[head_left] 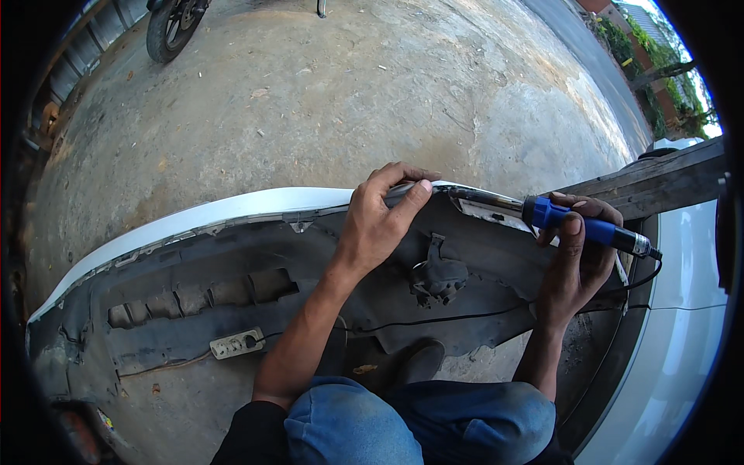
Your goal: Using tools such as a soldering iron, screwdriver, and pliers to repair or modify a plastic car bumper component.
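A white car bumper (256,203) lies with its dark inner side facing me. My left hand (381,213) grips its upper edge, fingers over the white outer side and thumb on the near side. In my right hand (577,248) is a soldering iron (593,230) with a blue handle and a metal shaft. The shaft points left along the bumper's edge, its tip close to my left thumb. Whether the tip touches the plastic, I cannot tell. A black cord leaves the handle's right end.
A pale power strip (236,343) with a plug in it rests on the bumper's inner side. A black bracket-like part (439,279) sits nearby. To the right are a wooden beam (651,182) and a white car panel (674,341). A motorcycle wheel (169,31) stands far left.
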Motion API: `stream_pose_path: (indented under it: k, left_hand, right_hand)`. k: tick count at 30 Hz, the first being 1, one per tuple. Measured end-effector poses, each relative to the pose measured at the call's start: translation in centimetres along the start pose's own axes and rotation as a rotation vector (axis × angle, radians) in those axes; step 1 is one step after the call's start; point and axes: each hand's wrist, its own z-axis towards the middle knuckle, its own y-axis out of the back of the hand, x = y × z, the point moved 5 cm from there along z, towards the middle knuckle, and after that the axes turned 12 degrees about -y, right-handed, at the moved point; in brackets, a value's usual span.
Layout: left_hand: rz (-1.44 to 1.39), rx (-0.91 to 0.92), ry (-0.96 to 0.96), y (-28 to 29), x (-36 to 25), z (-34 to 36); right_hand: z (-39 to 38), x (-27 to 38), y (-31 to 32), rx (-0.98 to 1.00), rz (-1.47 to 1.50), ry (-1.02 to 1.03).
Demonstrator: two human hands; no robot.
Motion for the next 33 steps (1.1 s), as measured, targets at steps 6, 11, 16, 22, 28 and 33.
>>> stream_pose_path:
  k: [6,11,16,22,28,33]
  left_hand:
    - [-0.003,0.019,0.023,0.05,-0.03,0.03]
    - [-0.005,0.008,0.013,-0.01,-0.10,0.02]
    - [-0.007,0.020,0.030,-0.02,-0.05,0.01]
    - [-0.019,0.016,0.039,-0.02,-0.19,0.02]
    - [-0.009,0.015,0.032,0.02,0.01,0.00]
    - [-0.008,0.015,0.020,0.01,-0.03,0.02]
  right_hand:
    - [0.23,0.29,-0.19,0.013,0.004,-0.013]
    - [0.43,0.67,-0.34,0.023,-0.007,-0.011]
    - [0.43,0.78,-0.40,0.035,-0.012,-0.012]
    - [0.50,1.01,-0.49,0.028,-0.026,-0.018]
    - [0.61,1.08,-0.46,0.033,-0.030,-0.027]
    - [0.77,1.07,-0.58,0.030,-0.048,-0.014]
